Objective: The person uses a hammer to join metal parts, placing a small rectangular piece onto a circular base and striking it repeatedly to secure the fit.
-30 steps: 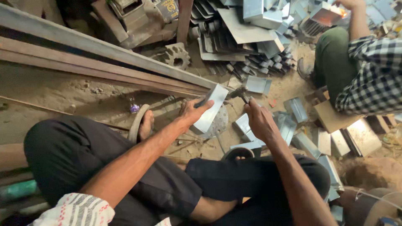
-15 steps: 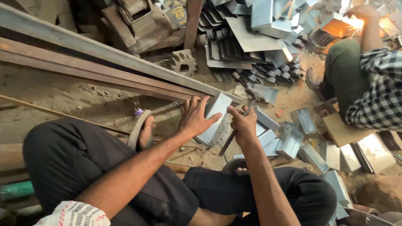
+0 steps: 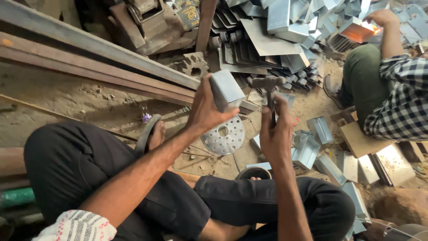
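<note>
I sit on the dirt floor with my legs folded. My left hand (image 3: 206,111) grips a folded grey sheet-metal piece (image 3: 226,89) and holds it raised at an angle. My right hand (image 3: 276,134) is closed around the handle of a hammer (image 3: 269,85), whose head points up beside the metal piece. Below both hands a round perforated metal disc (image 3: 223,135) lies on the ground.
Long steel bars (image 3: 93,62) run diagonally at my left. Piles of folded metal boxes (image 3: 285,31) lie ahead, with more (image 3: 318,147) at my right. A gear (image 3: 191,66) rests by the bars. Another person in a checked shirt (image 3: 403,102) sits at right, one hand on a metal piece.
My left hand lifted and turned the metal piece off the disc, uncovering it. My right hand raised the hammer upright. The view shifted slightly.
</note>
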